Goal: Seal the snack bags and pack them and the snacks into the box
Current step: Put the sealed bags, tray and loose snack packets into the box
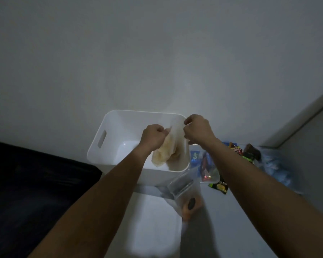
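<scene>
Both hands held a clear plastic snack bag of pale yellow crisps [165,148] over the open white plastic box with a slot handle [108,144]; the left hand [154,135] was curled in a pinch on the bag's top left edge, and the right hand [199,130] was curled in a pinch on the top right edge, so each grip was closed on the film with the bag's mouth stretched between them; the bag's lower end hung inside the box, whether touching its floor could not be told. The bag looked light, soft and slippery, and its contents probably brittle; it was best taken by the top strip, not squeezed at the belly. A second clear zip bag holding brown snacks [186,198] stood on the white counter [231,220] just in front of the box, its mouth apparently unsealed; a heap of small coloured snack packets [218,186] lay to the right.
</scene>
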A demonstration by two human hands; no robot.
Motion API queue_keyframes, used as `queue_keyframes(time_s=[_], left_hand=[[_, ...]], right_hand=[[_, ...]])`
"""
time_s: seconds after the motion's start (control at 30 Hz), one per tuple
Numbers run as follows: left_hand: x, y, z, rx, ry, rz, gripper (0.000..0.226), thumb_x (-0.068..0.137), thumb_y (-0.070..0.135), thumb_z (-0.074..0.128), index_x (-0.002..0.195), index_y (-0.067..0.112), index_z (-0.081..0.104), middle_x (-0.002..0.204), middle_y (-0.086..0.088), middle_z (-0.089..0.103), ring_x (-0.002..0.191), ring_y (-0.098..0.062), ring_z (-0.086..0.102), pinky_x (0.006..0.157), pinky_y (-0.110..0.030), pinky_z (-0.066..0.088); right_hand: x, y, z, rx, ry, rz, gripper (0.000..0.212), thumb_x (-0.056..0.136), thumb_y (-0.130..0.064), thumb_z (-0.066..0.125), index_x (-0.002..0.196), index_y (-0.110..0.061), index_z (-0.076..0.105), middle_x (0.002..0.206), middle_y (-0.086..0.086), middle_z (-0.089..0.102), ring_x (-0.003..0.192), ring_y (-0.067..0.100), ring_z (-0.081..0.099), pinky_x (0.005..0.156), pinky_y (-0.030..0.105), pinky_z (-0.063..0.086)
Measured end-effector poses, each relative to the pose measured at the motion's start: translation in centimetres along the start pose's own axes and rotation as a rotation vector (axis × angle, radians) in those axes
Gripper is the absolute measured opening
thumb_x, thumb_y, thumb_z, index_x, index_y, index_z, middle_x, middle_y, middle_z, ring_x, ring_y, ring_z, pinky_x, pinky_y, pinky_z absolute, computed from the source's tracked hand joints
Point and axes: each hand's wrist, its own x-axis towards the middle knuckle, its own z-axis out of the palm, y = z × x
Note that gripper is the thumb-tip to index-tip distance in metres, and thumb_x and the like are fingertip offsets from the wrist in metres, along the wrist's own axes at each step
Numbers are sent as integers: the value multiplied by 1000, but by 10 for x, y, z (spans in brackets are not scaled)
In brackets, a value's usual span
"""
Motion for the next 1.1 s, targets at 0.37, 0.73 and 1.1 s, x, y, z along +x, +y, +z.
queue_keyframes(time_s=[0.37, 0.73, 1.1], left_hand=[[-101, 16, -8, 557, -546, -103, 18, 80, 20, 64, 80, 2, 67, 80, -8, 72, 68, -26, 71, 66, -32, 60], [-136, -8, 39, 744, -192, 218, 15, 86, 17, 62, 96, 9, 70, 91, -7, 68, 79, -22, 61, 67, -28, 42], [-127, 93, -56, 235, -84, 212, 18, 82, -1, 51, 77, -4, 67, 68, -21, 70, 51, -25, 70, 54, -39, 61]], right_hand=[[-87, 70, -21, -570, -456, -337, 30, 84, -10, 65, 111, -20, 71, 119, -1, 68, 107, 11, 62, 100, 30, 47], [-115, 102, -22, -823, -400, -457, 15, 92, -17, 56, 102, -13, 67, 115, 8, 61, 105, 21, 58, 88, 32, 51], [-113, -7, -137, -497, -215, -302, 12, 84, -3, 67, 87, -13, 73, 80, 3, 74, 67, 12, 71, 58, 24, 57]])
